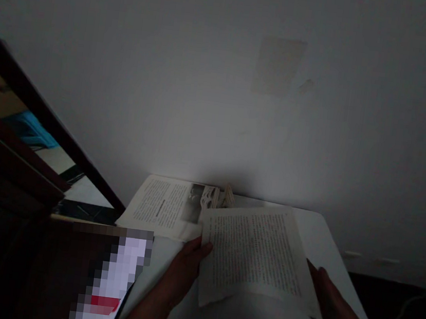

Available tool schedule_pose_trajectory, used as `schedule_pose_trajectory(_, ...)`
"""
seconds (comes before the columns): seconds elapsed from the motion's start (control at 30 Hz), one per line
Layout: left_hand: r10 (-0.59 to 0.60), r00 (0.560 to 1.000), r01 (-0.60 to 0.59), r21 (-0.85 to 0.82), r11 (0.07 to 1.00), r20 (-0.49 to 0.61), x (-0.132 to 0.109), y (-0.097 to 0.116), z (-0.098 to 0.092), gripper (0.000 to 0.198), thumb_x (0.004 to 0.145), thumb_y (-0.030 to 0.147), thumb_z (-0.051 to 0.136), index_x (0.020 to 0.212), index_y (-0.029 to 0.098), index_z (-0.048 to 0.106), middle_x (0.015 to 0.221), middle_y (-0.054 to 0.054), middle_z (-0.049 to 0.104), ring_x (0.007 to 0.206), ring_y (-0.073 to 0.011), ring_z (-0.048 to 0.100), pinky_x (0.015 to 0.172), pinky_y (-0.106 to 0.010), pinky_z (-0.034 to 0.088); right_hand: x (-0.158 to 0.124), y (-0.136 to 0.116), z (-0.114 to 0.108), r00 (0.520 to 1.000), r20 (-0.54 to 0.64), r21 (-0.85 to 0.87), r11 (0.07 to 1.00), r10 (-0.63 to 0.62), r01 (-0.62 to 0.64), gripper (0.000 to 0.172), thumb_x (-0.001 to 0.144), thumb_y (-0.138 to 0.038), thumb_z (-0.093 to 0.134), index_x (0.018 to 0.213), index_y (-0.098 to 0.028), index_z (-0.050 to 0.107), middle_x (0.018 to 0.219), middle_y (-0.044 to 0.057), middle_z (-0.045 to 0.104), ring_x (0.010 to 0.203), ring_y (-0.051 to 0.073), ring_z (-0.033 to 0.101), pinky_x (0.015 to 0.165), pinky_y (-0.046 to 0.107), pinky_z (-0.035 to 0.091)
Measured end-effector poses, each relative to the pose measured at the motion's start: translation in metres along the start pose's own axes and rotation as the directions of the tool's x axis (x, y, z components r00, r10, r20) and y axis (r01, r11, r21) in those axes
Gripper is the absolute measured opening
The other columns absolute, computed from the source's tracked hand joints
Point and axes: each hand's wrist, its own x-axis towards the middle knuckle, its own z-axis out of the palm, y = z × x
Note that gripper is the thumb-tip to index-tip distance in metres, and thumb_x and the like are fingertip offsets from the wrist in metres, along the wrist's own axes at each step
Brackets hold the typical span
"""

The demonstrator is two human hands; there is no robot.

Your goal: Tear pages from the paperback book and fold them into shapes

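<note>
A printed page (254, 252), covered in dense lines of text, is held up above the white table. My left hand (186, 267) pinches its left edge, the thumb lying over the front. At the right edge is my right hand (338, 304), its fingers partly hidden behind the paper and its thumb beside the edge. Whether the page is one sheet or several I cannot tell; its bottom edge is uneven. Beyond my left hand lies an open book (162, 207) with text and a dark picture, partly covered by the page.
The white table (311, 228) stands against a grey wall (169, 71). A pixelated bright screen-like object (122, 267) is at the table's left side. Dark furniture (2, 165) stands at left, with a blue object (32, 127) behind it. A pale cable (399, 314) runs at the right.
</note>
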Motion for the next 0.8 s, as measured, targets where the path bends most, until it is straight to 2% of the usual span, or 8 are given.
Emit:
schedule_pose_trajectory(0.13, -0.001, 1.000, 0.001, 0.005, 1.000, -0.006, 0.008, 0.000, 0.014, 0.035, 0.069, 0.029, 0.069, 0.098, 0.009, 0.066, 0.096, -0.013, 0.069, 0.092, -0.0270, 0.063, 0.084, -0.037, 0.044, 0.002, -0.008, 0.009, 0.991, 0.102, 0.074, 0.994, -0.083, 0.076, 0.062, 0.076, -0.073, 0.033, 0.104, -0.029, 0.066, 0.115, 0.005, 0.065, 0.114, 0.030, 0.053, 0.088, 0.042, 0.047)
schedule_pose_trajectory(0.23, -0.013, 0.998, 0.012, 0.014, 1.000, 0.055, 0.013, -0.003, 0.025, 0.033, 0.069, 0.030, 0.068, 0.094, 0.009, 0.066, 0.095, -0.013, 0.069, 0.090, -0.0271, 0.063, 0.083, -0.037, 0.045, 0.006, -0.016, 0.024, 0.982, 0.107, 0.054, 0.987, -0.154, 0.149, 0.043, 0.076, -0.056, 0.055, 0.109, -0.029, 0.060, 0.125, 0.004, 0.059, 0.116, 0.029, 0.051, 0.091, 0.040, 0.044)
schedule_pose_trajectory(0.37, -0.031, 0.988, 0.021, 0.070, 0.997, 0.151, 0.015, -0.012, 0.034, 0.041, 0.071, 0.039, 0.065, 0.098, 0.009, 0.065, 0.096, -0.015, 0.068, 0.090, -0.0286, 0.063, 0.081, -0.038, 0.046, 0.005, -0.016, 0.041, 0.973, 0.074, 0.014, 0.976, -0.216, 0.216, 0.049, 0.070, -0.047, 0.067, 0.114, -0.029, 0.051, 0.123, 0.008, 0.058, 0.114, 0.029, 0.052, 0.083, 0.037, 0.049)
schedule_pose_trajectory(0.47, -0.015, 0.999, 0.005, 0.255, 0.967, 0.037, 0.011, -0.022, 0.034, 0.048, 0.076, 0.049, 0.058, 0.098, 0.008, 0.065, 0.102, -0.016, 0.066, 0.100, -0.0307, 0.059, 0.086, -0.039, 0.044, 0.002, -0.008, 0.052, 0.976, -0.014, -0.011, 0.976, -0.218, 0.218, 0.055, 0.072, -0.048, 0.064, 0.121, -0.030, 0.044, 0.127, 0.008, 0.053, 0.109, 0.027, 0.055, 0.084, 0.037, 0.049)
schedule_pose_trajectory(0.53, 0.052, 0.999, -0.051, 0.331, 0.942, 0.006, 0.008, -0.029, 0.034, 0.051, 0.079, 0.054, 0.052, 0.101, 0.009, 0.064, 0.110, -0.017, 0.063, 0.108, -0.0308, 0.055, 0.090, -0.038, 0.041, 0.001, -0.002, 0.057, 0.976, -0.070, -0.033, 0.979, -0.204, 0.203, 0.060, 0.073, -0.050, 0.063, 0.124, -0.029, 0.040, 0.126, 0.009, 0.052, 0.107, 0.027, 0.056, 0.082, 0.037, 0.050)
schedule_pose_trajectory(0.67, 0.235, 0.949, -0.283, 0.244, 0.927, 0.209, 0.007, -0.038, 0.037, 0.050, 0.081, 0.045, 0.055, 0.118, 0.013, 0.054, 0.117, -0.013, 0.060, 0.110, -0.0279, 0.054, 0.092, -0.037, 0.042, -0.001, 0.006, 0.066, 0.970, -0.146, -0.094, 0.979, -0.192, 0.180, 0.066, 0.073, -0.051, 0.062, 0.129, -0.029, 0.034, 0.127, 0.010, 0.049, 0.105, 0.027, 0.056, 0.080, 0.037, 0.050)
schedule_pose_trajectory(0.73, 0.286, 0.936, -0.333, 0.246, 0.910, 0.206, 0.007, -0.039, 0.039, 0.048, 0.077, 0.039, 0.062, 0.116, 0.013, 0.054, 0.115, -0.013, 0.062, 0.106, -0.0282, 0.057, 0.090, -0.037, 0.044, -0.003, 0.006, 0.070, 0.962, -0.173, -0.141, 0.972, -0.210, 0.187, 0.068, 0.072, -0.051, 0.062, 0.130, -0.028, 0.034, 0.126, 0.011, 0.049, 0.104, 0.028, 0.055, 0.080, 0.037, 0.050)
schedule_pose_trajectory(0.8, 0.280, 0.945, -0.318, 0.272, 0.908, 0.169, 0.008, -0.040, 0.041, 0.043, 0.074, 0.035, 0.066, 0.109, 0.012, 0.057, 0.110, -0.013, 0.065, 0.100, -0.0284, 0.060, 0.085, -0.037, 0.047, -0.005, 0.005, 0.074, 0.960, -0.185, -0.191, 0.966, -0.209, 0.174, 0.071, 0.072, -0.052, 0.062, 0.131, -0.026, 0.032, 0.124, 0.012, 0.050, 0.104, 0.029, 0.055, 0.080, 0.039, 0.049)
